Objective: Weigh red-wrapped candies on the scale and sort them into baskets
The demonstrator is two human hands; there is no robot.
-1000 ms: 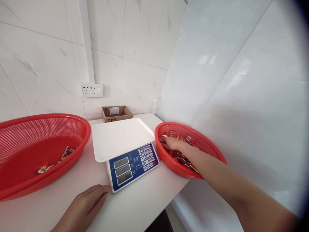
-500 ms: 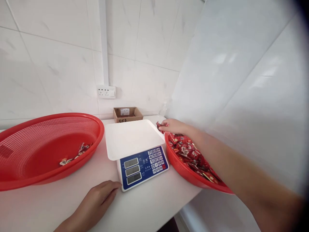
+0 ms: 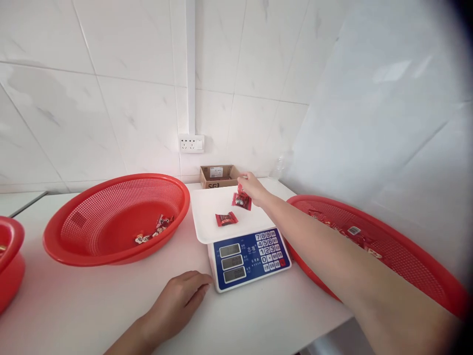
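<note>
A white digital scale (image 3: 250, 256) with a blue keypad panel and a white weighing tray (image 3: 207, 204) stands at the centre. One red-wrapped candy (image 3: 226, 219) lies on the tray. Another wrapped candy (image 3: 242, 201), slightly blurred, is just below my right hand (image 3: 251, 187); I cannot tell whether it rests on the tray. My right hand, over the tray's far right part, pinches a red wrapper (image 3: 241, 185) in its fingertips. Resting on the table, my left hand (image 3: 181, 298) is closed, its fingers together and its fingertips at the scale's front left corner. Nothing shows in it.
On the right, a red basket (image 3: 314, 276) of wrapped candies sits partly behind my forearm. A red basket (image 3: 121, 256) with a few candies stands left of the scale. Another red tub (image 3: 15, 276) enters at the far left. A small cardboard box (image 3: 218, 177) sits behind the tray.
My right hand has moved from the right basket's rim to above the tray with candies. A candy now lies on the tray. The view has turned left; my left hand stays by the scale.
</note>
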